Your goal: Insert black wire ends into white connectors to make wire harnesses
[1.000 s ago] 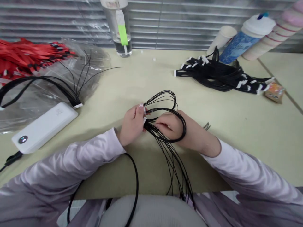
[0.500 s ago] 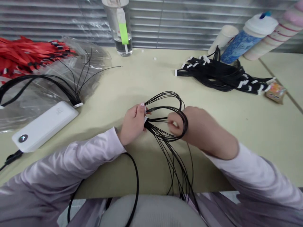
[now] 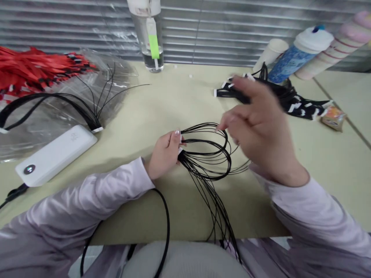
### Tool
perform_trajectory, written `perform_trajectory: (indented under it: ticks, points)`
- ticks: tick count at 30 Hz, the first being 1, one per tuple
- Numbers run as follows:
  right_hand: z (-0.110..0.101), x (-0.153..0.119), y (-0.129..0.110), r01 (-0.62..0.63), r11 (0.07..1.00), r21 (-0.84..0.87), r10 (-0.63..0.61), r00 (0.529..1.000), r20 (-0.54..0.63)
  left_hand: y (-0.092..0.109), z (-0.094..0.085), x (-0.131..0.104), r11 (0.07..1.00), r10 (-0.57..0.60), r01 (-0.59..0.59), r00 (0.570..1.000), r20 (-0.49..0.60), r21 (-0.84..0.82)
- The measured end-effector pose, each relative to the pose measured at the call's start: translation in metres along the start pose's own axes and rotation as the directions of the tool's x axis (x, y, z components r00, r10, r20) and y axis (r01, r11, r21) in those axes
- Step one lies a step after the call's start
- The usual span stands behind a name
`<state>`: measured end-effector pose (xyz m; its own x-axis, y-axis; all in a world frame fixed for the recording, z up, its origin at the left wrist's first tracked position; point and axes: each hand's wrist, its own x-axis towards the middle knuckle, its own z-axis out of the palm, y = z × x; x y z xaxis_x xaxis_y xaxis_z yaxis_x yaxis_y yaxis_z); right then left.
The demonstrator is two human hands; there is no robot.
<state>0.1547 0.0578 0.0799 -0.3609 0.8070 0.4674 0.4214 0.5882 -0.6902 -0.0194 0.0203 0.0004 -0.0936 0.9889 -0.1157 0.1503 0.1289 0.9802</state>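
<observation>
My left hand [image 3: 166, 154] is closed on the white connectors at the end of a looped bundle of thin black wires [image 3: 224, 175]. The loops reach right from my left hand, and loose wire ends hang down over the table's front edge. My right hand [image 3: 257, 133] is raised over the right side of the loops, slightly blurred. Its index finger is stretched out and its thumb is apart from it. One fingertip overlaps the upper loop; whether it touches the wire I cannot tell.
Black cables with white connectors [image 3: 292, 98] lie back right by two bottles [image 3: 300, 54] and a paper cup [image 3: 271, 54]. At left are red strips [image 3: 34, 69] on plastic bags, a black cable bundle [image 3: 63, 101] and a white power bank [image 3: 58, 154]. A clear bottle [image 3: 149, 42] stands behind.
My right hand has come out of the wire loops, moving up and to the right, and its fingers have opened. The loops have spread and sit slightly lower. My left hand keeps its hold.
</observation>
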Motion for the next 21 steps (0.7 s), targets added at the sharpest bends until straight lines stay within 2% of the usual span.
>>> perform_trajectory:
  ticks: [2, 4, 9, 14, 21]
  points:
    - [0.005, -0.003, 0.002, 0.044, 0.981, -0.191, -0.002, 0.977, 0.215, 0.000, 0.000, 0.000, 1.000, 0.000, 0.000, 1.000, 0.000, -0.016]
    - [0.008, -0.005, 0.005, 0.100, 0.951, -0.292, -0.006, 0.952, 0.308, 0.000, 0.000, 0.000, 1.000, 0.002, -0.002, 1.000, 0.005, -0.027]
    - [0.015, -0.006, 0.009, 0.112, 0.936, -0.334, 0.010, 0.940, 0.342, 0.001, 0.000, -0.002, 1.000, 0.002, -0.001, 0.999, 0.033, -0.014]
    - [0.015, -0.005, 0.008, 0.124, 0.945, -0.303, 0.010, 0.914, 0.406, 0.001, 0.000, -0.003, 0.998, 0.049, -0.051, 0.997, 0.051, 0.028]
    - [0.014, -0.004, 0.009, 0.097, 0.961, -0.260, 0.022, 0.907, 0.419, 0.001, 0.000, -0.004, 0.999, 0.035, -0.037, 0.997, 0.068, 0.016]
